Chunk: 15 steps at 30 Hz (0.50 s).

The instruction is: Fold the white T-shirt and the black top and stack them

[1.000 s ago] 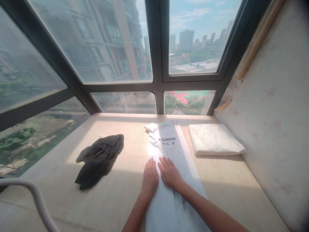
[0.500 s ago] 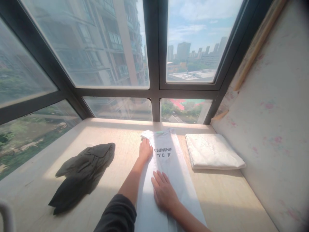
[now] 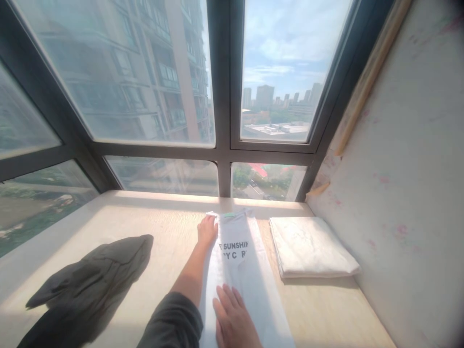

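Observation:
A white T-shirt (image 3: 232,275) with dark lettering lies as a long narrow strip on the pale wooden surface, its collar end toward the window. At the strip's upper left edge, my left hand (image 3: 208,232) is closed, its bent fingers on the fabric near a small bit of white cloth that pokes out beyond them. My right hand (image 3: 235,316) rests flat on the lower middle of the shirt, fingers stretched out and holding nothing. The shirt's near end runs out of view at the bottom.
To the left lies a crumpled dark garment (image 3: 97,285). A folded white cloth (image 3: 313,246) sits right of the shirt. Dark window frames (image 3: 224,155) bound the far side of the wooden surface (image 3: 170,208), and a floral wall (image 3: 406,193) stands along the right.
The view has tilted upward and shifted a little, so everything sits lower in the picture. My left hand has moved slightly toward the collar end; my right hand has slid slightly nearer to me.

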Each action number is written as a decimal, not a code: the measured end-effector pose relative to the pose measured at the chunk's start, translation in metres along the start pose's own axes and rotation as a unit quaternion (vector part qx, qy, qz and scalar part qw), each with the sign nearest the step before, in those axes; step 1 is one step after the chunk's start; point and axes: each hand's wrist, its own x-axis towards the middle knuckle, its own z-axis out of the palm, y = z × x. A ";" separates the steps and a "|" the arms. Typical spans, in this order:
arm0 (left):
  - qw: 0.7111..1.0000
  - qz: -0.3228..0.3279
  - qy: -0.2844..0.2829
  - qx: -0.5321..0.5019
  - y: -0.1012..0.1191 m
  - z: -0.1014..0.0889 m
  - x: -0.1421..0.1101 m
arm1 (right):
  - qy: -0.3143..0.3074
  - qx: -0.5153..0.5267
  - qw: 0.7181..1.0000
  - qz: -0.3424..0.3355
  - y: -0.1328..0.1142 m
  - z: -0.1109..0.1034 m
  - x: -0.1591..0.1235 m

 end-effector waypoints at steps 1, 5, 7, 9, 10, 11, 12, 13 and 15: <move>1.000 0.011 0.000 0.001 0.003 0.003 -0.005 | 0.011 -0.012 1.000 -0.008 0.002 0.006 0.001; 1.000 0.017 -0.014 0.012 0.003 0.006 -0.015 | 0.062 -0.061 0.995 -0.053 0.017 0.036 0.005; 0.999 0.014 -0.032 0.013 -0.003 0.003 -0.011 | 0.073 -0.078 0.992 -0.068 0.024 0.047 0.007; 0.998 0.021 -0.057 0.008 -0.010 -0.005 -0.003 | 0.067 -0.083 0.992 -0.071 0.026 0.051 0.009; 0.997 0.030 -0.071 0.003 -0.015 -0.010 0.003 | 0.060 -0.080 0.993 -0.066 0.025 0.049 0.009; 0.996 0.039 -0.085 -0.002 -0.020 -0.015 0.009 | 0.053 -0.074 0.994 -0.056 0.023 0.046 0.010; 0.994 0.047 -0.097 -0.005 -0.024 -0.021 0.014 | 0.047 -0.066 0.996 -0.045 0.021 0.042 0.009; 0.993 0.050 -0.107 -0.007 -0.028 -0.027 0.017 | 0.041 -0.058 0.997 -0.036 0.019 0.038 0.009; 0.992 0.037 -0.118 0.003 -0.032 -0.034 0.017 | 0.033 -0.047 0.998 -0.030 0.016 0.032 0.009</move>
